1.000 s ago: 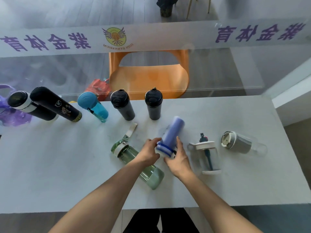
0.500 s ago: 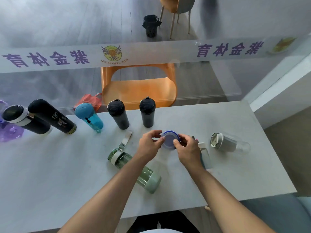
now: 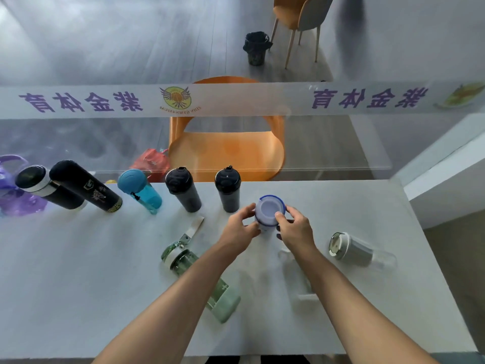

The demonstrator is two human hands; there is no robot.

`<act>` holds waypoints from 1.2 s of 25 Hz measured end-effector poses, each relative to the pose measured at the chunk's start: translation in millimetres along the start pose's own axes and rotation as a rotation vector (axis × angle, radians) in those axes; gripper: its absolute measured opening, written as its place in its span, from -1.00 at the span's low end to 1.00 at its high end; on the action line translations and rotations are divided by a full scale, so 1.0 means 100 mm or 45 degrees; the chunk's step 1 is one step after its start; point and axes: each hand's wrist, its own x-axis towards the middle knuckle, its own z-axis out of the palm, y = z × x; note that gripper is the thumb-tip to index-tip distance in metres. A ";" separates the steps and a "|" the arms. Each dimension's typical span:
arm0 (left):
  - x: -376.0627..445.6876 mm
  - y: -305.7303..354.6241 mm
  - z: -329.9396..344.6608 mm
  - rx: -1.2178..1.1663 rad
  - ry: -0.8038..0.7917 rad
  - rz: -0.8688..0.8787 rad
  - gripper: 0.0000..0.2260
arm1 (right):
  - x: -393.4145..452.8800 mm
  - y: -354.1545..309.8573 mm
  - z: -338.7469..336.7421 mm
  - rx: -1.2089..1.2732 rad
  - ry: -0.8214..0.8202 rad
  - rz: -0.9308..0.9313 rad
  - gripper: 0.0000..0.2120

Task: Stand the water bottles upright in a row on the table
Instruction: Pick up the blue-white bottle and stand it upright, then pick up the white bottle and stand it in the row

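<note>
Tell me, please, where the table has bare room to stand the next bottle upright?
Bare room lies along the back edge of the table, right of the lavender bottle both hands hold, and behind the lying grey bottle. The near left, in front of the green bottle, is also open. Left of the lavender bottle, the standing row, ending at the black bottle, is crowded.

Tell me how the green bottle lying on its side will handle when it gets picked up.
The green bottle lies on a round side, so a nudge would probably roll it across the table. It looks see-through with no liquid visible, so it is likely light. Its strap trails loose and would probably dangle once lifted.
</note>
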 end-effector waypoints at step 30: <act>0.08 -0.36 0.78 0.071 0.096 -0.473 -0.66 | 0.21 0.47 -0.81 -0.347 -0.060 0.045 -0.54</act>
